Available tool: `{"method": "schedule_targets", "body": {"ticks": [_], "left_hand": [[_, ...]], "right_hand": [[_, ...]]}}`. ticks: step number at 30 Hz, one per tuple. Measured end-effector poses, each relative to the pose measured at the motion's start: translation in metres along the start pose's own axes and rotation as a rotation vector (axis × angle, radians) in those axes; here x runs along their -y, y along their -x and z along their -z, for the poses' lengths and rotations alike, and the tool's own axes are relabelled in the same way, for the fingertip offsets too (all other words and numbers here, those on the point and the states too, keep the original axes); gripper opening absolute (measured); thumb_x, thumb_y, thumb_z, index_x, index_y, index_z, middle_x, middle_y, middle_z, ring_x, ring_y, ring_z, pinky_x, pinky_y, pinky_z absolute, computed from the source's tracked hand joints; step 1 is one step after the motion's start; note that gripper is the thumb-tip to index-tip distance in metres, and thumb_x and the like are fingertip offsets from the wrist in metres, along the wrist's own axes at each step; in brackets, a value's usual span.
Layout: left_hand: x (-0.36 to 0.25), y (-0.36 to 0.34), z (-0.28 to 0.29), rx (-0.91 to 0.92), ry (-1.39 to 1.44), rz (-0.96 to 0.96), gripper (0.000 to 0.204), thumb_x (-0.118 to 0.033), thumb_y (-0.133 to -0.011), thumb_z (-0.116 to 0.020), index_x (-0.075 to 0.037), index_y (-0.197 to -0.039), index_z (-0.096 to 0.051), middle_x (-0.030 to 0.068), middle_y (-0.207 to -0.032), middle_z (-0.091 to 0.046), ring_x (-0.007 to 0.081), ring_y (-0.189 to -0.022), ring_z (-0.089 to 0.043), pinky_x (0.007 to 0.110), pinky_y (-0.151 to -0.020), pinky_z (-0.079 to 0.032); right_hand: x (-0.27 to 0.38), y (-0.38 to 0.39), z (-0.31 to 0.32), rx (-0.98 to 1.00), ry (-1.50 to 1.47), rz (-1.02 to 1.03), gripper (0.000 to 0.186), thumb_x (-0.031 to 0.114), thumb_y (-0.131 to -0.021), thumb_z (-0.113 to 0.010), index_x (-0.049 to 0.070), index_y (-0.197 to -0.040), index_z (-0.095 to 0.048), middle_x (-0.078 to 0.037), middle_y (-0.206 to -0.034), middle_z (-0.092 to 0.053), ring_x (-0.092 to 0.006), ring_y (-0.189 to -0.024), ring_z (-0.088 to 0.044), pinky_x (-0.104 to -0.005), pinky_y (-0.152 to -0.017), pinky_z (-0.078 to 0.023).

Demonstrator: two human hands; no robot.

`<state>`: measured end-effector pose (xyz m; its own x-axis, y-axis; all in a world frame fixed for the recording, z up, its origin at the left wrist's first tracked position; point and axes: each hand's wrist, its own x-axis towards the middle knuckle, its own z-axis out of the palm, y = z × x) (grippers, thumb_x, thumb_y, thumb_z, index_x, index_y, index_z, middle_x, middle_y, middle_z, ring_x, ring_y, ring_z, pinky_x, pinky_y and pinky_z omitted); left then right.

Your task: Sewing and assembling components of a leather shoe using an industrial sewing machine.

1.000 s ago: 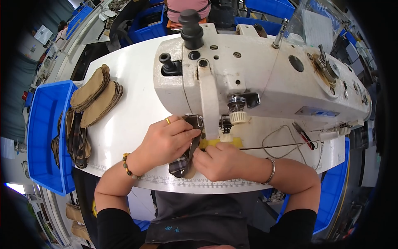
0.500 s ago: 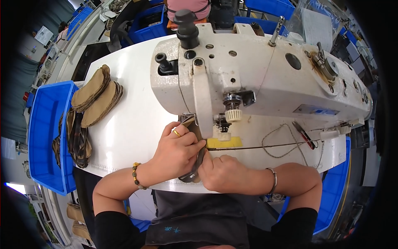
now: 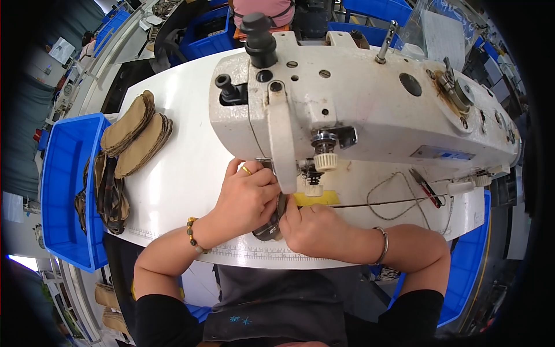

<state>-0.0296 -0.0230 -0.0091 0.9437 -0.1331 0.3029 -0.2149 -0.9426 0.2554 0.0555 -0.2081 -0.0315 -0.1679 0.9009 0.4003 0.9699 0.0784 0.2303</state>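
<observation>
A dark fabric shoe upper (image 3: 266, 231) lies lengthwise beneath the sewing machine (image 3: 358, 104), its near end curling toward the table's front edge. My left hand (image 3: 247, 192), with a ring on one finger, is closed on the upper's left side, close to the needle area. My right hand (image 3: 312, 229) pinches its right edge a little nearer to me. Between the hands, the upper's edge shows as a narrow strip; the hands and machine head hide the rest. A thin dark cord (image 3: 370, 203) runs from the right toward my right fingertips.
Tan insole-shaped pieces (image 3: 141, 144) lie stacked at the left, beside camouflage fabric pieces (image 3: 111, 196) draped over a blue bin (image 3: 66, 185). Red-and-black thread snips (image 3: 426, 188) and a looped cord (image 3: 384, 218) rest at the right. A ruler scale marks the front edge.
Both hands have moved slightly away from me with the shoe upper, feeding it further under the machine head. Its near end now sits farther from the table's front edge.
</observation>
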Motion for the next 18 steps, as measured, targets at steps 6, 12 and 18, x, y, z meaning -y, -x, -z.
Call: {"method": "schedule_targets", "body": {"ticks": [6,12,18], "left_hand": [[-0.02,0.013,0.004,-0.036,-0.154,-0.044,0.029,-0.015,-0.066,-0.075,-0.012,-0.095,-0.074,-0.0033,-0.087,-0.056,0.0181,-0.089,-0.055,0.054,-0.106,-0.035],[-0.018,0.014,0.003,-0.006,-0.107,-0.058,0.034,-0.016,-0.065,-0.076,-0.013,-0.099,-0.074,-0.0036,-0.088,-0.056,0.0166,-0.09,-0.055,0.056,-0.108,-0.034],[-0.016,0.013,0.003,-0.007,-0.083,-0.064,0.032,-0.016,-0.066,-0.075,-0.012,-0.097,-0.074,-0.003,-0.087,-0.055,0.0172,-0.09,-0.055,0.056,-0.107,-0.034]], "right_hand": [[0.005,-0.001,0.01,0.016,-0.017,0.035,0.015,0.015,-0.069,-0.061,0.0,-0.069,-0.062,-0.03,-0.09,-0.07,-0.0137,-0.051,-0.058,-0.025,-0.046,-0.044],[0.01,0.0,0.005,-0.051,-0.097,0.012,0.023,0.014,-0.067,-0.06,-0.007,-0.069,-0.067,-0.036,-0.084,-0.067,-0.0179,-0.05,-0.058,-0.0267,-0.044,-0.044],[0.009,0.0,0.002,-0.084,-0.095,0.05,0.024,0.014,-0.066,-0.061,-0.009,-0.07,-0.065,-0.036,-0.082,-0.067,-0.0196,-0.051,-0.059,-0.0282,-0.044,-0.045]]}}
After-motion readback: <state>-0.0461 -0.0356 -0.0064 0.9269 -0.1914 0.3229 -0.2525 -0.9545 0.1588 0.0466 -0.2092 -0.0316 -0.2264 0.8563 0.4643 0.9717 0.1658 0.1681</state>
